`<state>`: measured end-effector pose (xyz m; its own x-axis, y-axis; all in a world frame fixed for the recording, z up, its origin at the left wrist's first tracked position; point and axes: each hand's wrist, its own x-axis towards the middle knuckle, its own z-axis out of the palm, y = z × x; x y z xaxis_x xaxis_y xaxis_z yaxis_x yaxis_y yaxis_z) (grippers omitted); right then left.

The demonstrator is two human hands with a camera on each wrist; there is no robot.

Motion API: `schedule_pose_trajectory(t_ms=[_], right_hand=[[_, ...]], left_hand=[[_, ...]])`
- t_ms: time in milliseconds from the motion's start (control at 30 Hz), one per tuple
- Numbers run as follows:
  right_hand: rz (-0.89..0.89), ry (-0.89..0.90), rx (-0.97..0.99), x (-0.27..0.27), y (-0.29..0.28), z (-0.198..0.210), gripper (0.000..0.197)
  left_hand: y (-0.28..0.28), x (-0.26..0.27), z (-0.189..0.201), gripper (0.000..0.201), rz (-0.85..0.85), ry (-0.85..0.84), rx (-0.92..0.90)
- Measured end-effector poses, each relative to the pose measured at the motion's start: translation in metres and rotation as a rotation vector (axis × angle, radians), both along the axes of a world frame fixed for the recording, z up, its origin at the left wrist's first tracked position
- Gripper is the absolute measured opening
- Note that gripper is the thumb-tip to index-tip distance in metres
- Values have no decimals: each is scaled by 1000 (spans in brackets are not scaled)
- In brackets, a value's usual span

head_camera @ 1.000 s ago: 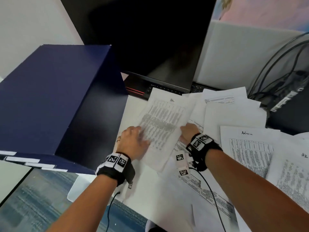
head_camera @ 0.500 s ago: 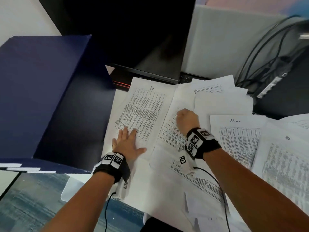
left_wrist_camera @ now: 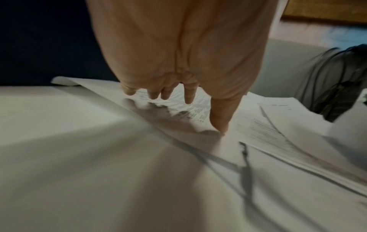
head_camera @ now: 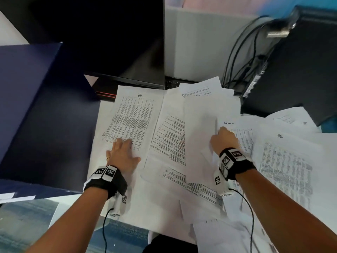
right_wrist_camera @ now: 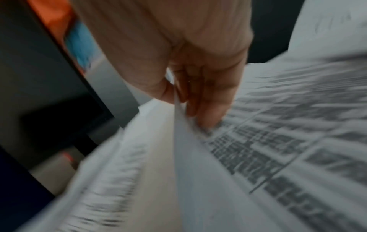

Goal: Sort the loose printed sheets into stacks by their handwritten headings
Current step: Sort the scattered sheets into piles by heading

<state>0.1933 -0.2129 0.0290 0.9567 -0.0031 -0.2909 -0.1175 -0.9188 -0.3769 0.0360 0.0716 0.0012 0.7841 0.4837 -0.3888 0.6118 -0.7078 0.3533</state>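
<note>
Loose printed sheets cover the desk. A sheet headed "Hr" (head_camera: 133, 115) lies flat at the left. My left hand (head_camera: 122, 152) rests on its lower part with fingers spread and straight; in the left wrist view the left hand (left_wrist_camera: 178, 94) touches the Hr sheet (left_wrist_camera: 190, 108) with its fingertips. My right hand (head_camera: 224, 139) pinches the right edge of a blank-faced sheet (head_camera: 200, 128) and lifts it. In the right wrist view the right hand's (right_wrist_camera: 186, 97) thumb and fingers hold that blank-faced sheet's edge (right_wrist_camera: 190, 149). A sheet headed "#2" (head_camera: 284, 161) lies at the right.
A large navy box (head_camera: 36, 106) stands at the left against the papers. A dark monitor (head_camera: 109, 42) and a keyboard edge (head_camera: 172, 83) sit behind them. Cables (head_camera: 242, 52) and a black computer case (head_camera: 300, 70) are at the back right. More sheets (head_camera: 218, 234) overhang the desk's near edge.
The left hand has laid the Hr sheet flat and stays on it. The right hand has moved right and taken the edge of the blank-faced sheet.
</note>
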Motion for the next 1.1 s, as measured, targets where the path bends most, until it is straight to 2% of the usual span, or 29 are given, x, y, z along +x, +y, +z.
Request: schedule_pose_trajectory(t_ms=[33,100,167,233,300,333,400,433,533,567,600,667,800,900,967,1033,1100], right_hand=[[1,-4,97,-1,2,3,9],[-14,27,361,-6,9,10,19],[-80,139,669,-15,19,16,23],[-182,343,999,-27,29,28,11],[-219,540,1220,-35,34,39,22],[-191,610,1250,-36,34,43,32],[-128,640,1180,-34,27,44,49],[-109,570,1075,-32,20,43,51],[-7,130,503,-24,-13,26,35],[-29,29,298,-21,-26,19,30],[-83,-17,139,-19,-40,11,29],[-187,28,-37,-20,-67,0,40],[-211,164,-80,-28,-95,-15,65],[-103,49,-149,-30,-92,-16,57],[20,-37,63,-34,-77,-13,45],[103,96,366,-41,-57,-6,48],[120,259,557,-48,-39,1,53]], left_hand=[[-4,1,1,77,-9,-53,-20],[-15,3,4,63,-17,-182,-100],[-35,3,14,44,52,-319,-347],[-64,2,31,31,83,-335,-633],[-91,1,43,52,27,-270,-818],[-102,1,46,65,14,-234,-868],[-118,4,42,81,59,-231,-919],[-124,6,35,83,96,-265,-901],[-132,8,17,67,168,-292,-692],[-132,8,14,59,182,-290,-636],[-131,9,11,53,202,-286,-608],[-130,8,10,40,226,-274,-548],[-116,-1,8,27,244,-242,-405],[-96,-13,5,17,313,-273,-432],[-86,-20,4,17,292,-232,-465],[-82,-27,6,17,297,-213,-567],[-82,-34,12,17,316,-218,-639]])
